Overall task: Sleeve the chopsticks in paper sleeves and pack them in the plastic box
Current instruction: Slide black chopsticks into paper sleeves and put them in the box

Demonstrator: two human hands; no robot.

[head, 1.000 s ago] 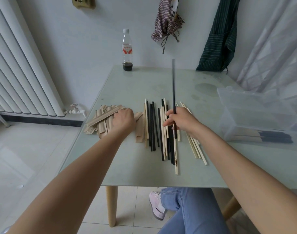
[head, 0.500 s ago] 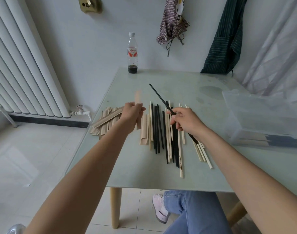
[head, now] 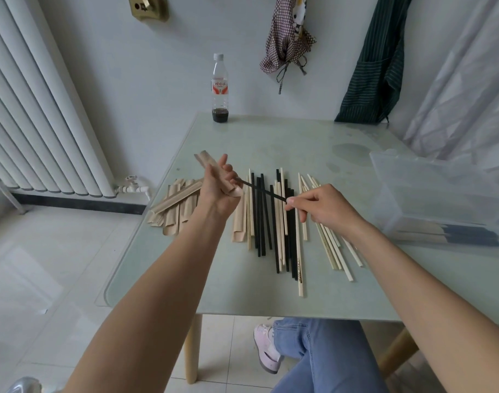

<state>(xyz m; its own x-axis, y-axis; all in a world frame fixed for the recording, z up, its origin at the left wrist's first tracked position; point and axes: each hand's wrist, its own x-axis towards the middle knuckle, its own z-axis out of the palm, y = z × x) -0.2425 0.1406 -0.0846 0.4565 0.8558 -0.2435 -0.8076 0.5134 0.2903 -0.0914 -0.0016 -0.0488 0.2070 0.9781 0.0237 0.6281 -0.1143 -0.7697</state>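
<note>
My left hand [head: 218, 184] grips a brown paper sleeve [head: 207, 163] raised above the table, its open end near my fingers. My right hand [head: 322, 207] pinches a black chopstick [head: 264, 191] whose tip reaches the sleeve's mouth at my left fingers. Several loose black and pale wooden chopsticks [head: 282, 222] lie side by side on the glass table [head: 271, 143]. A heap of empty paper sleeves [head: 174, 205] lies at the table's left edge. The clear plastic box [head: 441, 194] at the right holds several sleeved chopsticks [head: 452, 235].
A nearly empty bottle [head: 220, 89] with dark liquid stands at the table's far edge. A white radiator [head: 35, 109] fills the left wall. Cloths hang on the back wall, a curtain at the right. My legs and a pink shoe [head: 266, 350] show under the table.
My left hand lifted a sleeve off the pile and raised it. My right hand swung the black chopstick down from upright to point left at the sleeve's mouth.
</note>
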